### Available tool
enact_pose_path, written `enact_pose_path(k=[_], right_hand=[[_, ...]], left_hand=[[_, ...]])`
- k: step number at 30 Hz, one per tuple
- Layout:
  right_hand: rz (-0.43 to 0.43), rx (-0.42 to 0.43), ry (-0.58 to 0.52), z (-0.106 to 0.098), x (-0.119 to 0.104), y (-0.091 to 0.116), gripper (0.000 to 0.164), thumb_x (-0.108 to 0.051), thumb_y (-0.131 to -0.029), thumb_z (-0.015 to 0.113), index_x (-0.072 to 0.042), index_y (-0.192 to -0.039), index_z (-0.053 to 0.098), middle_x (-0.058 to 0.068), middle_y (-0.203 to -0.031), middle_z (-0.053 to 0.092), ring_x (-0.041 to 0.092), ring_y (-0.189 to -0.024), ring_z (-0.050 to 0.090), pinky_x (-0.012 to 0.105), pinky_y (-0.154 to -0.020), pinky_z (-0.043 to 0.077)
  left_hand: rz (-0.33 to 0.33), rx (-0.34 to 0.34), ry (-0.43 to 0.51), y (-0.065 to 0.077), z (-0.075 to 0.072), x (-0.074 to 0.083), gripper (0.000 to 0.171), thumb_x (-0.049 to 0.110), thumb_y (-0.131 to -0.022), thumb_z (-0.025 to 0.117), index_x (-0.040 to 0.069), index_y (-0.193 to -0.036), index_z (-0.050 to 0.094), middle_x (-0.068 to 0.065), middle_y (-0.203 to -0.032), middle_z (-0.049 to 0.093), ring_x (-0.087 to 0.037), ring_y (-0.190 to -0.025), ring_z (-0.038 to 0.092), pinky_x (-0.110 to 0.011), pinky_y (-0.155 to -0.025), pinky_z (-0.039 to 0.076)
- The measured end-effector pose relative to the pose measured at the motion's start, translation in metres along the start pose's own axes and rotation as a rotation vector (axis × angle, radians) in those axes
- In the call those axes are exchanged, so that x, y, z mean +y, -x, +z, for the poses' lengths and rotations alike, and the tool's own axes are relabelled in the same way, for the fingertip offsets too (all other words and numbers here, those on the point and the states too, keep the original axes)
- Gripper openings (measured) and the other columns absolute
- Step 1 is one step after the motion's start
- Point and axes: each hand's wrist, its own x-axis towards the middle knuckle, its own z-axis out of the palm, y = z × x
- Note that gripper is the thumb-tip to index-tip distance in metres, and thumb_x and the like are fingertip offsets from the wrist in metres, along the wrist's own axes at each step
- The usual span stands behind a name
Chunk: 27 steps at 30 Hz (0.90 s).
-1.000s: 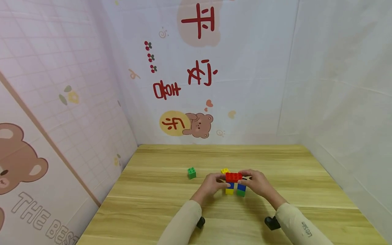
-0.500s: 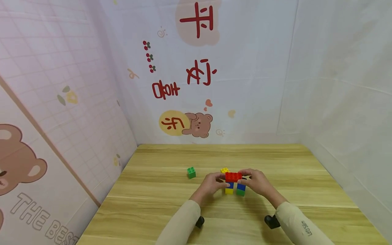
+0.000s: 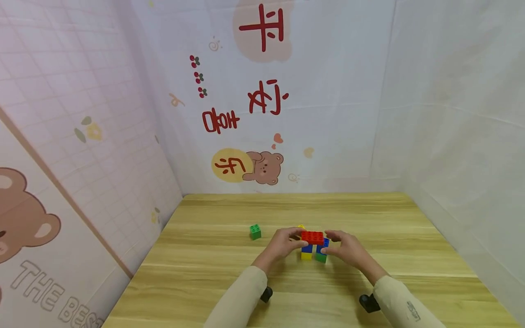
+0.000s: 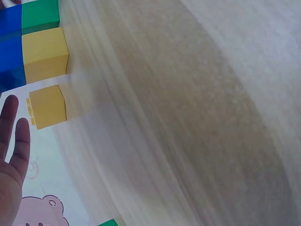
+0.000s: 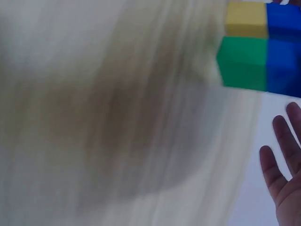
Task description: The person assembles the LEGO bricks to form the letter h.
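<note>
Red studded toy brick atop blue-over-yellow stack and blue-over-green stack, midway between left and right edges of worktop. Left hand: grip pinching red brick's left end. Right hand: grip released, thumb at blue-over-green stack. Green brick toward far left corner.

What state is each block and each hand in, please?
Left blue block: stacked on lower yellow block.
Right blue block: stacked on lower green block.
Red block: studs up, over both blue blocks; seating unclear.
Loose green block: studs up, standing apart.
Loose yellow block: studs up, partly hidden in head view.
Left hand: pinching red block's left end.
Right hand: fingers apart; contact unclear.
</note>
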Motion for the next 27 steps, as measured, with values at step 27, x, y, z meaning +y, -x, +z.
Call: enact_pose_path(k=[27], right_hand=[[-0.089, -0.022, -0.004, -0.005, -0.011, -0.008, 0.046, -0.026, -0.092, 0.073, -0.004, -0.131, 0.064, 0.013, -0.125, 0.066, 0.035, -0.116, 0.058, 0.059, -0.095, 0.045]], left_hand=[[0.0, -0.019, -0.052, -0.001, -0.003, 0.005, 0.041, 0.02, -0.088, 0.077, 0.017, -0.128, 0.067, 0.012, -0.108, 0.067, -0.021, -0.105, 0.061, -0.036, -0.09, 0.05]])
